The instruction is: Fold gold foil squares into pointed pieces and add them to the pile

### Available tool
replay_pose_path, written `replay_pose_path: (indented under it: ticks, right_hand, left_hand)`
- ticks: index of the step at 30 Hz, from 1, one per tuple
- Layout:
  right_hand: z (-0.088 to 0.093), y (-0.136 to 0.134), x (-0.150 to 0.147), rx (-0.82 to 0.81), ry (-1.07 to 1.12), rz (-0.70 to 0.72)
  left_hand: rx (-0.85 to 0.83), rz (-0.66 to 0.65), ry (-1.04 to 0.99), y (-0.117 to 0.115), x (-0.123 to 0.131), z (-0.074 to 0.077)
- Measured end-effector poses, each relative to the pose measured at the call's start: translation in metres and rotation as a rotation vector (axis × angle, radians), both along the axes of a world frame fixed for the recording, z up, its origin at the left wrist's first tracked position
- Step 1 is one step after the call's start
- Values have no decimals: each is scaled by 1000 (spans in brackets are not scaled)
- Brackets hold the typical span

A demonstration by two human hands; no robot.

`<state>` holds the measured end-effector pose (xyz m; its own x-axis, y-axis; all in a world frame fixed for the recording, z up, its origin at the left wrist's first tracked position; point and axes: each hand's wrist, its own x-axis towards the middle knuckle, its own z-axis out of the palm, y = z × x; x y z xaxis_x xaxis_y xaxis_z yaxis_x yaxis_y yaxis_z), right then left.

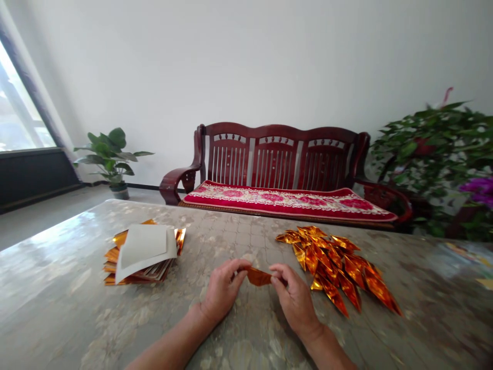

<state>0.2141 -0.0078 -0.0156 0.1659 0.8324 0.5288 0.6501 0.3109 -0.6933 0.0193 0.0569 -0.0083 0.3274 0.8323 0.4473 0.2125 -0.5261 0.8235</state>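
Fingers (239, 266) of left hand (222, 290) and right hand (295, 303) clamped on folded gold foil (259, 276), its ends hidden; loose foil points (335, 267) just beside (foil stack (112, 261) under white card (143, 246), edges unclear).

Both hands (222, 290) pinch a folded gold foil strip (259, 276).

Foil sheets (110, 257) lie left on the table (57, 288), folded foil pieces (335, 267) right, a bench (277, 154) behind.

Your foil piece (259, 276) gleams orange-gold, the same as the foil triangles (331, 267) piled to your right. The tabletop (57, 288) is mottled grey and beige, and the sofa cushion (288, 201) is deep red with pink flowers and a cream lace-like border.
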Motion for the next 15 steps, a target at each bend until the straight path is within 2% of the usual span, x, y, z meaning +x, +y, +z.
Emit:
replay_pose_path:
  ticks: [3,9,15]
  right_hand:
    - [2,-2,0,47,-50,25]
    - [4,-2,2,88,-175,144]
    - [5,0,5,97,-240,173]
  left_hand:
    - [75,-1,29,0,-3,1]
    - [108,-90,25,-1,-5,2]
    - [126,-129,16,2,-5,0]
